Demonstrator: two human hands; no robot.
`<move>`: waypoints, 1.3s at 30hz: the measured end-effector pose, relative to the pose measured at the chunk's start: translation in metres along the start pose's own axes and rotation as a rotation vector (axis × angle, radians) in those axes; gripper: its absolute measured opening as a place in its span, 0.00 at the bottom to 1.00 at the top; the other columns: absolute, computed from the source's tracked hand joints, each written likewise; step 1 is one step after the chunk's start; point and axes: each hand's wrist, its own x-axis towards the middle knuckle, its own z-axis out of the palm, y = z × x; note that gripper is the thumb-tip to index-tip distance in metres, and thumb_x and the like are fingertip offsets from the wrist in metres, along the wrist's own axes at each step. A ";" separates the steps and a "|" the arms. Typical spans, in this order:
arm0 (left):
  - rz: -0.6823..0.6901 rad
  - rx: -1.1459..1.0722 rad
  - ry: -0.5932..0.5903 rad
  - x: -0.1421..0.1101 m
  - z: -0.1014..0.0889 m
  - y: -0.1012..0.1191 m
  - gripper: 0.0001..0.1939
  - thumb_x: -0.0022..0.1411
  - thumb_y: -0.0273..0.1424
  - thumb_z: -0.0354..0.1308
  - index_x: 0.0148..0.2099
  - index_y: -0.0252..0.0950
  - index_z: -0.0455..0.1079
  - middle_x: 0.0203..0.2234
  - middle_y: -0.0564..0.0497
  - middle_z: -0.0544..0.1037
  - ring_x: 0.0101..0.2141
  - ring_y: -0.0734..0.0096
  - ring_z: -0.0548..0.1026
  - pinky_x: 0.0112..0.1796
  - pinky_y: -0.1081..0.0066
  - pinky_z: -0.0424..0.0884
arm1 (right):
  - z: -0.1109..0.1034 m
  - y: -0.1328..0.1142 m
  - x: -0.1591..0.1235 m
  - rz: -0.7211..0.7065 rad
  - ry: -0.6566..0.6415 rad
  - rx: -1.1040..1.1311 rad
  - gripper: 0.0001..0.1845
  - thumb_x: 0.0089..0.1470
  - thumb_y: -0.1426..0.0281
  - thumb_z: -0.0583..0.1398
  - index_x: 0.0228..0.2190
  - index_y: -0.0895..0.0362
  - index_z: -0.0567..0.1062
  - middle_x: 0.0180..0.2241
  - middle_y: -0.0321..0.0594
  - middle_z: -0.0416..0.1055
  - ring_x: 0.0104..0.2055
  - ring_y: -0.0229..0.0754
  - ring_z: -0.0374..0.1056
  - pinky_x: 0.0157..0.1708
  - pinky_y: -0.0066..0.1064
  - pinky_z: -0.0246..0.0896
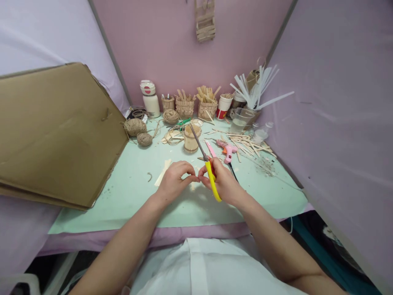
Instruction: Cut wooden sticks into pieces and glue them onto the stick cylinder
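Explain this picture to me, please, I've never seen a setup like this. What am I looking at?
There's no machine here: these are a person's bare hands, seen by a camera worn on their head, looking forward and down. The right hand holds yellow-handled scissors. The left hand meets it, fingers close together; anything pinched there is too small to tell. On the pale green table are balls of twine, a pink glue gun, scattered wooden sticks and a small round container.
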 end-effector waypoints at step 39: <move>-0.247 0.126 -0.298 -0.010 0.009 -0.012 0.10 0.49 0.30 0.59 0.37 0.38 0.66 0.34 0.50 0.70 0.38 0.63 0.68 0.38 0.65 0.64 | 0.000 0.028 -0.018 0.244 0.100 -0.017 0.13 0.47 0.65 0.60 0.32 0.53 0.60 0.34 0.34 0.71 0.31 0.39 0.68 0.31 0.31 0.59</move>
